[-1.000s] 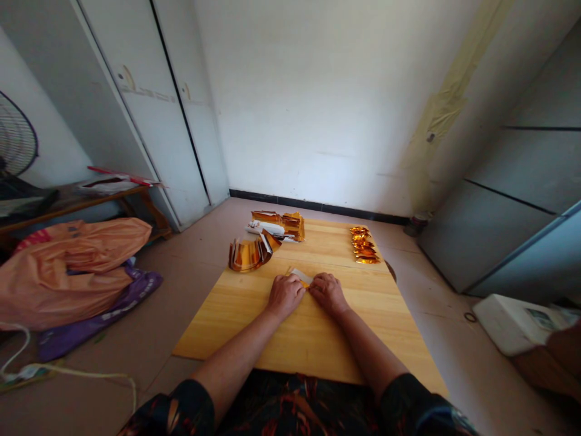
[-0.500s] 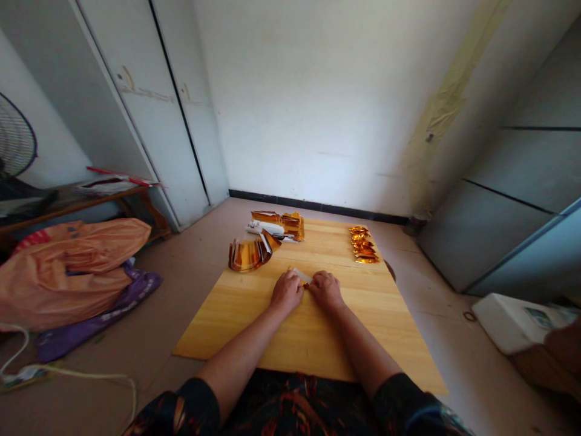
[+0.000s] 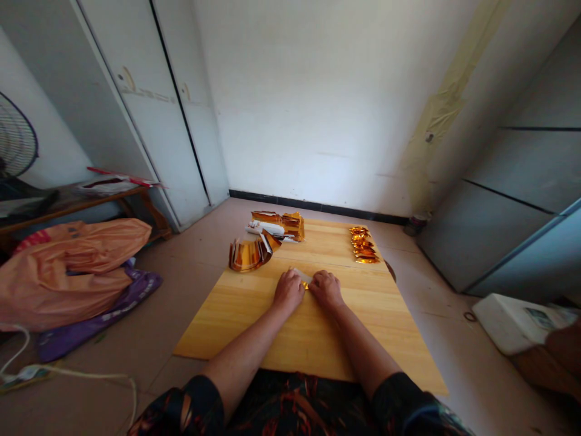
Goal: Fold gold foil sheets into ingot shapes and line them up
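Note:
My left hand (image 3: 287,289) and my right hand (image 3: 325,288) rest side by side on a low wooden board (image 3: 254,315), fingers pinched together on a small sheet of gold foil paper (image 3: 302,278). Only a pale corner and a gold edge of the sheet show between the fingers. Just beyond my left hand sits a curved stack of gold foil sheets (image 3: 249,254). Farther back lies another pile of gold sheets (image 3: 282,223). A row of folded gold pieces (image 3: 363,244) lies at the far right of the board.
The board sits on a tiled floor. An orange bag (image 3: 72,266) over a purple one lies at the left, with a cord on the floor near it. A fan (image 3: 16,142) and wooden bench stand far left. A white box (image 3: 515,322) is at the right.
Both hands have shifted slightly away from me along the board, still pressed on the gold sheet; less of the sheet shows now. Nothing else has moved.

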